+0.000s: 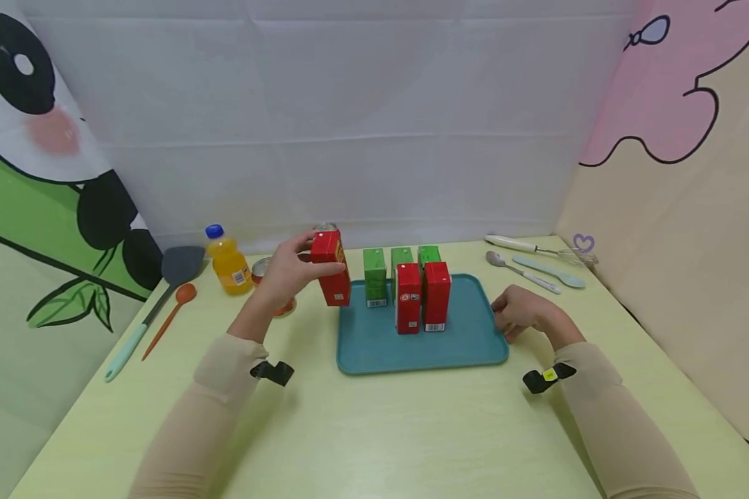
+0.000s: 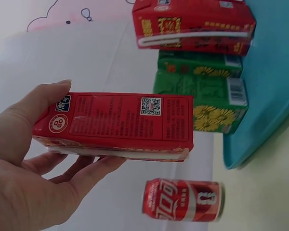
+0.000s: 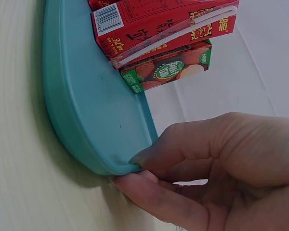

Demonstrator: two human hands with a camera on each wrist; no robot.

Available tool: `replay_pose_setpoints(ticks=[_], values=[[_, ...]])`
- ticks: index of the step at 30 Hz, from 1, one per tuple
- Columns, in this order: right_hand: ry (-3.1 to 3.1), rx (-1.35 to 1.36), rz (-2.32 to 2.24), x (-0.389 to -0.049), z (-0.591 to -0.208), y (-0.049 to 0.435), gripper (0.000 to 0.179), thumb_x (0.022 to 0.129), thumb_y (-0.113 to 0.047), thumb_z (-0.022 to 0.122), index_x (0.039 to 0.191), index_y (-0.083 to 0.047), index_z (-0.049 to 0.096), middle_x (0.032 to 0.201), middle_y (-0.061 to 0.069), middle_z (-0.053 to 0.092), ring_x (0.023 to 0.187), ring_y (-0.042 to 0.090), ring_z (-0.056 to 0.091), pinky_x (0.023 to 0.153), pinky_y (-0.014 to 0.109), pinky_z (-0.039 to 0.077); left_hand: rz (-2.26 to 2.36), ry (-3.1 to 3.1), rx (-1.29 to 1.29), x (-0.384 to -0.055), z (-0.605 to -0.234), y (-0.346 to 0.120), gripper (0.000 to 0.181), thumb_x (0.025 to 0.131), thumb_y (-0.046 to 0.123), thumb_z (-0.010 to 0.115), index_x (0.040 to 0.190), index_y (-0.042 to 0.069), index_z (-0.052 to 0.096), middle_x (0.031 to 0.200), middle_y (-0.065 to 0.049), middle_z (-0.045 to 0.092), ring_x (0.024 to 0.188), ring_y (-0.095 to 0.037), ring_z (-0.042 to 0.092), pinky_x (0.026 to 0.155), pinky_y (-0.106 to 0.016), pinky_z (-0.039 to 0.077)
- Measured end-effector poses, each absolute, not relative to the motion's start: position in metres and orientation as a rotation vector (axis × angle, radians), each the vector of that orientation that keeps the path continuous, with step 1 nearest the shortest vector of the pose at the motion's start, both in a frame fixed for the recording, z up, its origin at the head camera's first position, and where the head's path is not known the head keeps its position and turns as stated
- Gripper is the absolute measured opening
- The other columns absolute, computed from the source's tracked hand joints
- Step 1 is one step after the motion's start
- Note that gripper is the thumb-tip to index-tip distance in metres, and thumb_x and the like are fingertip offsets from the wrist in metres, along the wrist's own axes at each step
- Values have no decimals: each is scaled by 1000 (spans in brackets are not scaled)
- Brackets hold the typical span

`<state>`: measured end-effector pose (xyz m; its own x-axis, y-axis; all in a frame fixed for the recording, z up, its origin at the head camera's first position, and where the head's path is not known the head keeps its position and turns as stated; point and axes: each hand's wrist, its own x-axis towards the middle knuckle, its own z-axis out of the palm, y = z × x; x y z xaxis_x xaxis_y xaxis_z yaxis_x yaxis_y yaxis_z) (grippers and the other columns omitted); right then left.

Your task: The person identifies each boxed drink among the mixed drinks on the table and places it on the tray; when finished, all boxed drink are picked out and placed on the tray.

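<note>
My left hand point(image 1: 287, 272) grips a red drink carton point(image 1: 331, 277) between thumb and fingers, raised just left of the tray; its printed side with a QR code faces the left wrist view. On the blue-green tray point(image 1: 455, 346) two red cartons point(image 1: 408, 299) stand upright in front, with three green cartons point(image 1: 375, 277) behind them, partly hidden. At the tray's right side, my right hand point(image 1: 529, 315) pinches the rim, thumb on the inside and a finger beneath, as the right wrist view shows. Beyond the held carton stands a red cola can point(image 2: 183, 199).
Left of the tray are an orange juice bottle point(image 1: 229, 267), a can point(image 1: 260, 268) partly behind my left hand, a dark spatula point(image 1: 181, 267) and a red-brown spoon point(image 1: 175, 308). On the right lie a whisk point(image 1: 518, 244), a metal spoon point(image 1: 505, 263) and a pale blue utensil point(image 1: 549, 272).
</note>
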<state>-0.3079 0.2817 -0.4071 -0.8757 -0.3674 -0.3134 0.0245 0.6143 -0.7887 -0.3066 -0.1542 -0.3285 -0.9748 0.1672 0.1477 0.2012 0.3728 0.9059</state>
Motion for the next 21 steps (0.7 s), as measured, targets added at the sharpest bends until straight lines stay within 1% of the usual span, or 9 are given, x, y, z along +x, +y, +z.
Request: replay_pose_setpoints(ticks=[4,7,13,17,21], values=[[2387,-269,-1169,-308,-408,282,50,80,13,59,128,25,49,113,27,59,86,26,67,69,42,61,-1727,-2589,-382,-305,-341,-144,71,82,29,84,140,12,48,134,-12,54,121,-32,52,90,-47,55],[2390,-261,-1174,-309,-407,282,50,80,12,59,128,24,50,113,27,59,85,27,67,69,42,61,-1712,-2618,-395,-304,-349,-137,71,80,32,85,138,12,49,129,-11,56,119,-31,53,87,-44,57],[2386,-281,-1171,-306,-407,282,54,80,12,60,130,26,46,120,32,58,87,28,68,69,43,61,-1713,-2667,-420,-302,-364,-126,72,81,31,84,140,12,46,129,-12,57,118,-31,54,85,-43,58],[2384,-269,-1176,-307,-408,282,52,81,12,60,130,26,46,115,29,59,86,27,68,69,42,61,-1714,-2672,-444,-301,-372,-117,69,81,29,84,137,12,48,129,-11,57,118,-31,54,85,-42,58],[2391,-261,-1178,-309,-408,283,54,82,11,60,132,26,45,118,31,57,87,27,68,69,41,61,-1704,-2673,-449,-304,-380,-109,65,80,28,85,134,14,51,126,-10,58,116,-30,55,85,-43,58]])
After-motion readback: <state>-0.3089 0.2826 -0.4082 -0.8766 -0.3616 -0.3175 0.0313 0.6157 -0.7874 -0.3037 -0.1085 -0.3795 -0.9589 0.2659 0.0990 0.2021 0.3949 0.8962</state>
